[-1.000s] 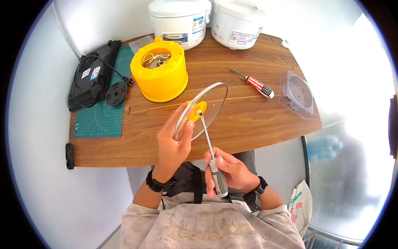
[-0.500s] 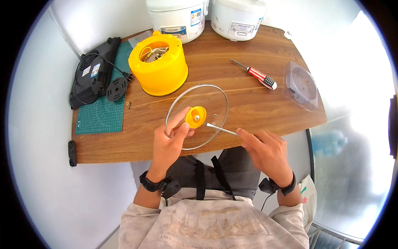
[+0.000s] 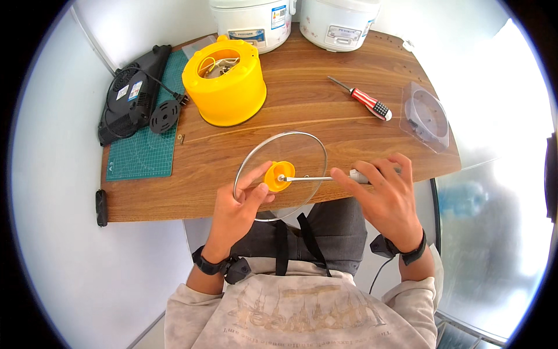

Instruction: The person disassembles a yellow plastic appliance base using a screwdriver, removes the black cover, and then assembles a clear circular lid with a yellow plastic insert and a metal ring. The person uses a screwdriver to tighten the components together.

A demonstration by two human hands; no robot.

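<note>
My left hand (image 3: 235,209) grips a clear glass lid (image 3: 302,152) with a metal rim, holding it tilted over the table's front edge. At its centre is a cup-shaped yellow knob (image 3: 272,181), pinched between my left thumb and fingers. Inside the knob shows a small metal screw (image 3: 281,178). A screwdriver (image 3: 317,178) lies level in my right hand (image 3: 390,200), its tip at that screw. My right fingers are loosely curled around its pale handle, which they partly hide.
Beyond the lid stands a yellow appliance housing (image 3: 229,96) with wires inside. A second screwdriver (image 3: 371,103) and a clear plastic tray (image 3: 427,119) lie right. Left are a black appliance (image 3: 131,96) and green cutting mat (image 3: 136,166). Two white cookers (image 3: 334,23) stand behind.
The screwdriver tip has moved left from beside the knob onto the screw inside it. My right hand has shifted back along the handle and its fingers have loosened. The lid sits slightly lower in view.
</note>
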